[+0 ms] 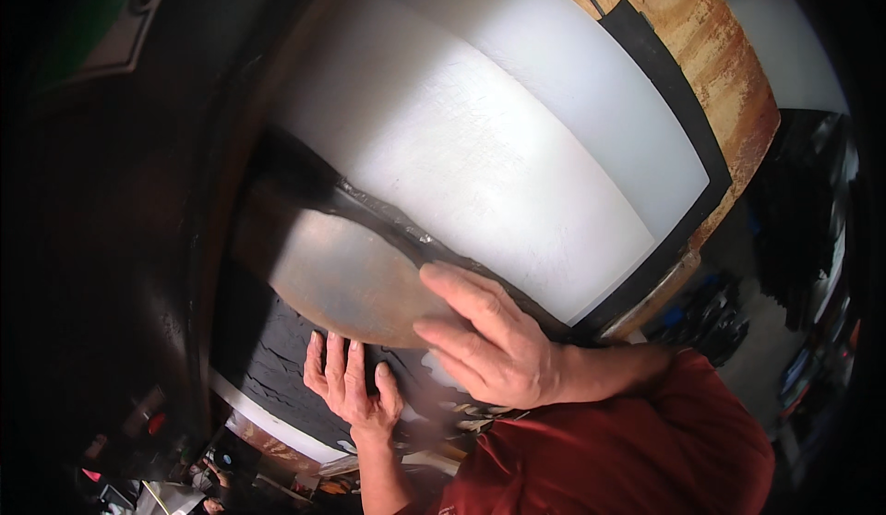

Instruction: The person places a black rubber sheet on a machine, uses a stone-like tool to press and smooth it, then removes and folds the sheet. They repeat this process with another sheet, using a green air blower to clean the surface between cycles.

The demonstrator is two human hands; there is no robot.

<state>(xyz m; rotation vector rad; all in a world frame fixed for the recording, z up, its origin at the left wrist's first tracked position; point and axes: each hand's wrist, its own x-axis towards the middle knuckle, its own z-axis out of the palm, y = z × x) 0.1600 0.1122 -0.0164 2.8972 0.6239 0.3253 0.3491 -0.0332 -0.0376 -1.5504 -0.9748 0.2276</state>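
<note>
A flat metal plate [346, 270] with a rounded near edge, grey with brownish staining, lies over a black, creased sheet of material [277, 358]. My left hand [355, 388] rests on the black sheet with its fingers apart, the fingertips close to the plate's near edge. From the right, my right hand [503, 344] reaches over the plate's right end. Its fingers are stretched out and touch or nearly touch the plate; the thumb side is partly hidden. Beyond the plate lies a scratched white board [489, 127], bordered by a ragged dark edge.
A large dark machine part [120, 220] fills the left side and overhangs the work. A second white board sits on a black mat [706, 146], atop a worn tan surface [729, 72]. Cluttered items [175, 478] stand at lower left, dark piles [812, 238] at right.
</note>
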